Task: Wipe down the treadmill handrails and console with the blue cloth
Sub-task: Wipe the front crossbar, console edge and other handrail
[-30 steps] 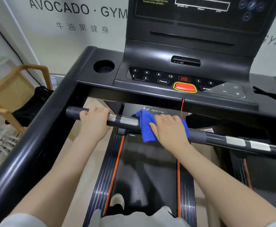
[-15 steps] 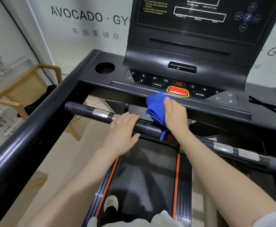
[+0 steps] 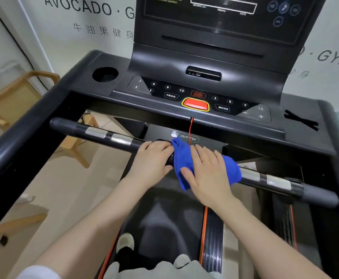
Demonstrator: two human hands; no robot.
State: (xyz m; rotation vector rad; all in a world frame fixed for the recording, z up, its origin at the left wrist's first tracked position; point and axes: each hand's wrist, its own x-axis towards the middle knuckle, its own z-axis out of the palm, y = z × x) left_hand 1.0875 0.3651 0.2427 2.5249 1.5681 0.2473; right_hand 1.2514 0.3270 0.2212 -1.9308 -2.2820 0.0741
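The fingers (image 3: 204, 156) of the right hand (image 3: 207, 174) lay flat and slightly spread, pressing a crumpled bright blue cloth (image 3: 184, 164) down over the black horizontal front handrail (image 3: 108, 134). A thin ring showed on one of those fingers. The thumb reached left onto the near fold of the cloth, which draped over the bar and hung a little below it on the near side, with another bunch of it sticking out to the right of the hand. Just to the left, the left hand (image 3: 153, 162) curled over the same bar with its fingers close together, the fingertips wrapped over the far side, its knuckles touching the left edge of the cloth. Silver metal sensor bands (image 3: 112, 136) ringed the bar to the left of both hands, and a second pair showed on the right stretch.

Beyond the bar, a thin red safety cord (image 3: 190, 129) hung down from the dark grey treadmill console (image 3: 204, 61), under a red oval button with a yellow rim (image 3: 195, 104). A round cup recess (image 3: 105, 74) sat at the console's far left. A thick black side rail (image 3: 24, 141) ran along the left, with a light wooden chair with a woven back (image 3: 18, 97) behind it. The black running belt (image 3: 170, 228) stretched below both forearms.
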